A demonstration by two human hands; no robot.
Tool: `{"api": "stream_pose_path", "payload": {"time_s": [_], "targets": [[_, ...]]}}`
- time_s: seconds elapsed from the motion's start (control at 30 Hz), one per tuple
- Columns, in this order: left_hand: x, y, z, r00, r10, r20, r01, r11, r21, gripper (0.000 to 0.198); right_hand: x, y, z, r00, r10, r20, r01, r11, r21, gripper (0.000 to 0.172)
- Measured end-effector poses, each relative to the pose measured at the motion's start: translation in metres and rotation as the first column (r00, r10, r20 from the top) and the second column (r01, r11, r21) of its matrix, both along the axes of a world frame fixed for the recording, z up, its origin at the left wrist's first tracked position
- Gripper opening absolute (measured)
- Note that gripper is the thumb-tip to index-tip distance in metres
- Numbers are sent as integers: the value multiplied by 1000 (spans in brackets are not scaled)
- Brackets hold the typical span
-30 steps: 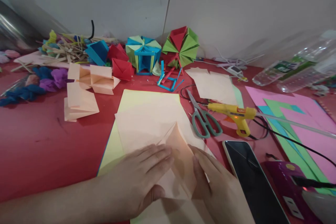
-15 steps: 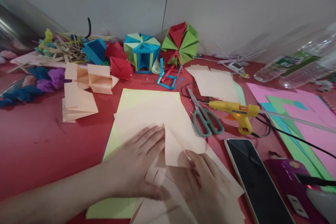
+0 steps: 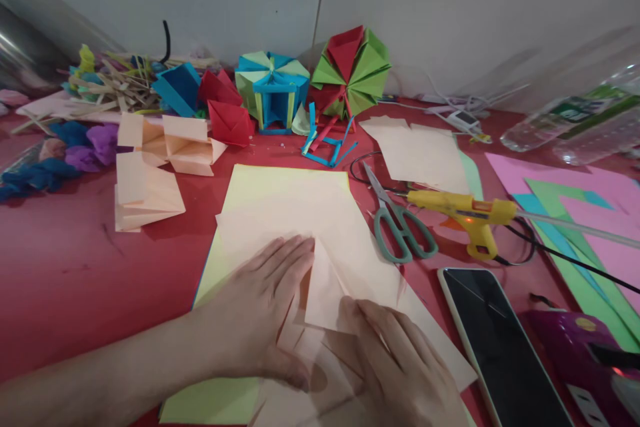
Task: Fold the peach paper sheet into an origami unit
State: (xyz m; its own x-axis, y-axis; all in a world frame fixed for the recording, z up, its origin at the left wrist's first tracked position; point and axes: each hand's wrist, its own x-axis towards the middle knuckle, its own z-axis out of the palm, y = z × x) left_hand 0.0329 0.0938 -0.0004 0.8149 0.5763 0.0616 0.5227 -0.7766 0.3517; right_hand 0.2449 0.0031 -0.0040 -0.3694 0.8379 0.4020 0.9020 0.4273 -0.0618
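Observation:
A piece of peach paper with a raised, folded flap lies in front of me on larger peach sheets. Flat along the left side of the fold rests my left hand, fingers stretched out and thumb apart. My right hand has its fingers bent at the flap's right lower corner, gripping it; its thumb is hidden. Beneath the peach sheets, yellow paper sticks out at the left. Grey-handled scissors lie just beyond my right hand.
To the right are a yellow glue gun, a phone, a purple power socket, and coloured sheets. Folded peach pieces lie left. At the back stand a blue paper model and a green-red one.
The flap's lower edge has swung left and down, with my right fingers now farther onto it. My left hand has stayed nearly in place. The view has shifted slightly.

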Motion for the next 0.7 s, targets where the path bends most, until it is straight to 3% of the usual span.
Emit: {"api": "stream_pose_path", "payload": {"time_s": [0.23,0.5,0.7], "targets": [[0,2,7,995,-66,-74,69,997,29,103,3,0,-7,998,56,30,-55,997,-48,39],[-2,1,2,996,-49,-76,51,999,16,110,6,11,2,975,220,-22,-221,971,-87,38],[1,-12,18,986,-156,-60,155,988,-22,83,4,16,11,971,237,-13,-237,968,-78,34]]}}
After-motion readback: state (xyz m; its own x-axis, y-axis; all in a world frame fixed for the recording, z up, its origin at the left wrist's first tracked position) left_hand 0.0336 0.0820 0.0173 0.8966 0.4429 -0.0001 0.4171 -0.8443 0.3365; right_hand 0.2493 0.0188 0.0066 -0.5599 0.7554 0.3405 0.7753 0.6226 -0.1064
